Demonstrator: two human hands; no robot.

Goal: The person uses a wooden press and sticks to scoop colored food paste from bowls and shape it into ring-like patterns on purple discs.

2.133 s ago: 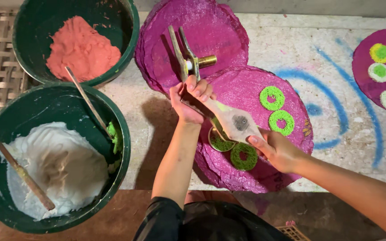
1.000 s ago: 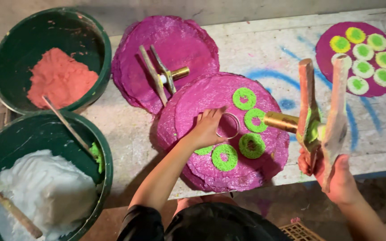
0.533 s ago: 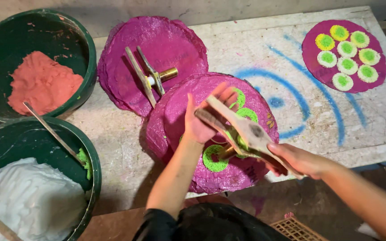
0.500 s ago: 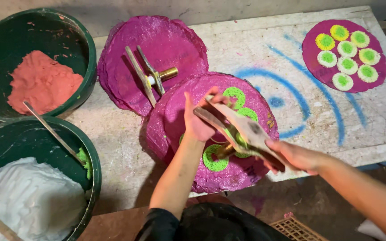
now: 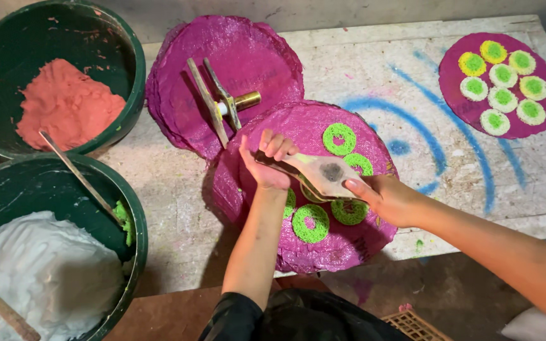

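here, head view: right hand (image 5: 390,199) grips the handle end of a flat wooden press tool (image 5: 314,173), held level. left hand (image 5: 266,163) is cupped around its far tip, fingers curled. both sit over the near magenta sheet (image 5: 330,243) on the tabletop (image 5: 374,69), green rings (image 5: 311,223) right under the hands. second press tool (image 5: 216,101) lies just beyond the left hand. green tubs with orange powder (image 5: 64,104) and white powder (image 5: 39,275) are well left of the left hand.
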